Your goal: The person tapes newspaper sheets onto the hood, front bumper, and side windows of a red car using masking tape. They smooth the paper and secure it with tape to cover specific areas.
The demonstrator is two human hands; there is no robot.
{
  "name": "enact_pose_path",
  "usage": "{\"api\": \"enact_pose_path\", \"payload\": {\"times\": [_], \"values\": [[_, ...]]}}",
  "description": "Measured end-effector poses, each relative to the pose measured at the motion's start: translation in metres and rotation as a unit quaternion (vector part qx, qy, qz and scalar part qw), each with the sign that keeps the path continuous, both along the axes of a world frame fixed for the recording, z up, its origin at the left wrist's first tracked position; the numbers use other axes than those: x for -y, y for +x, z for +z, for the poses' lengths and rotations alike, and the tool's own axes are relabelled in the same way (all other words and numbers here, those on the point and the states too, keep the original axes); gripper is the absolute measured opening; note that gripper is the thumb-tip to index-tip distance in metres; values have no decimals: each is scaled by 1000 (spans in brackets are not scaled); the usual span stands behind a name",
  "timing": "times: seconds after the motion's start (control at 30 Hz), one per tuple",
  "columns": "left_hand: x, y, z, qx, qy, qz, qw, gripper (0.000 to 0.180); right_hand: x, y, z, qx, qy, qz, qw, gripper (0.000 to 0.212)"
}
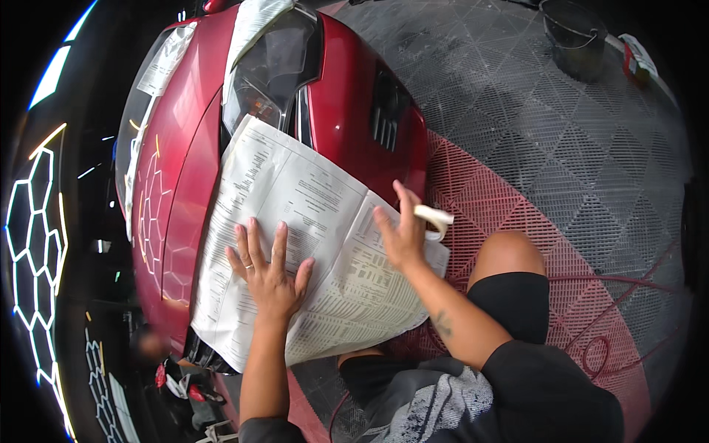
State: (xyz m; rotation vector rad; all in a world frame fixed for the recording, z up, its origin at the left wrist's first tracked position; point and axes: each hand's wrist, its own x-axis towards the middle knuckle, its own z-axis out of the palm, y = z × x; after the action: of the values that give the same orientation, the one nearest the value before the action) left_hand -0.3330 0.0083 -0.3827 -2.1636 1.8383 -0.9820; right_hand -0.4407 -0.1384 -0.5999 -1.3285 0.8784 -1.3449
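Note:
A large printed sheet of newspaper [317, 184] lies over the front of a red car [340, 118], creased down its middle. My left hand [272, 277] rests flat on the sheet with its fingers spread and a ring on one of them. Over the sheet's right part is my right hand [405, 235], thumb and index finger stretched out. It carries a roll of masking tape [436, 220] at its outer side; just how the other fingers grip the roll is hidden. Beyond the sheet's upper edge the car's headlight [266, 96] shows, partly covered by a strip of paper [247, 33].
A black bucket [572, 44] stands at the far right, beside a red and white object [636, 60]. A dark red hose [613, 282] runs over the grey and red floor tiles [546, 162]. My bent knee [508, 258] is close to the sheet. Hexagonal lights [33, 236] glow at the left.

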Motion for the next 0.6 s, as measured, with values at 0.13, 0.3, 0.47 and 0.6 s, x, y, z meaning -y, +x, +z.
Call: {"api": "enact_pose_path", "payload": {"times": [0.13,0.3,0.47,0.6], "values": [[-4,21,-9,-43,-44,-74,995,73,41,-21,10,29,118,155,980,47],[-2,14,2,-63,-76,-103,990,60,47,-49,43,117,153,410,891,25],[26,-14,52,-113,-57,-121,985,34,57,-77,62,262,71,503,820,19],[43,-48,76,-282,-44,-31,958,55,47,-76,79,258,92,496,824,18]]}}
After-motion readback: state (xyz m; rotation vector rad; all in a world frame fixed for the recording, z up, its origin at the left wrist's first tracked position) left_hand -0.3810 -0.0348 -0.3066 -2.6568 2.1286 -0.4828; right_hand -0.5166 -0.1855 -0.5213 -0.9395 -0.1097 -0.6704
